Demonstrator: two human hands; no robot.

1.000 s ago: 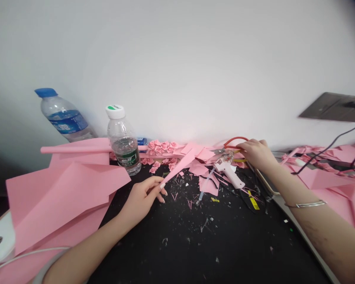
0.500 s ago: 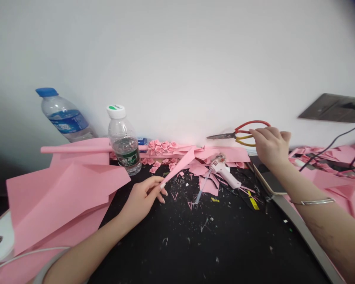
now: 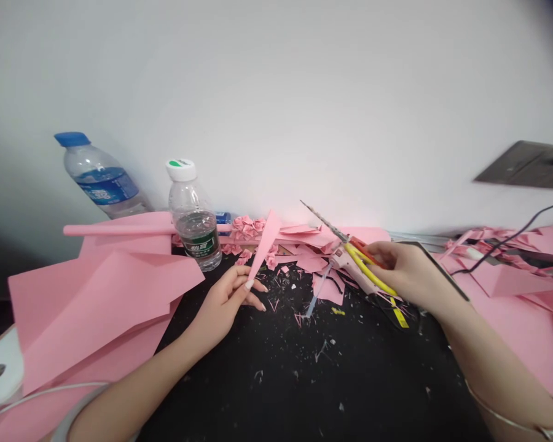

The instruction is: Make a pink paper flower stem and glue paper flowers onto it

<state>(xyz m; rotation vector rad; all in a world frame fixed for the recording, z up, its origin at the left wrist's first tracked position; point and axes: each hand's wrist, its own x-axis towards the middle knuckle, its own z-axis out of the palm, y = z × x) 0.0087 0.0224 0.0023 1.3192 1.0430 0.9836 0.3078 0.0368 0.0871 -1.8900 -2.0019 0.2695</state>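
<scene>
Between the thumb and fingers of my left hand (image 3: 228,301) is the narrow lower end of a folded pink paper strip (image 3: 264,243), whose wide end points up. My right hand (image 3: 403,270) grips the red and yellow handles of a pair of scissors (image 3: 328,223). Their blades look closed and point up and to the left, over the pink paper pile. A pale pink glue gun (image 3: 357,272) lies just beneath the scissors, partly hidden by their handles, with a glue stick (image 3: 317,296) reaching out toward the front.
Large pink sheets (image 3: 105,307) cover the left side. A white-capped bottle (image 3: 197,230) and a blue-capped bottle (image 3: 104,181) stand near the wall. Small pink paper roses (image 3: 249,228) lie at the back. Scraps litter the black surface (image 3: 304,380); more pink paper (image 3: 511,307) and a cable are right.
My right hand has moved down and left, and the scissors have turned from level to slanting upward. The paper strip in my left hand has tilted more upright.
</scene>
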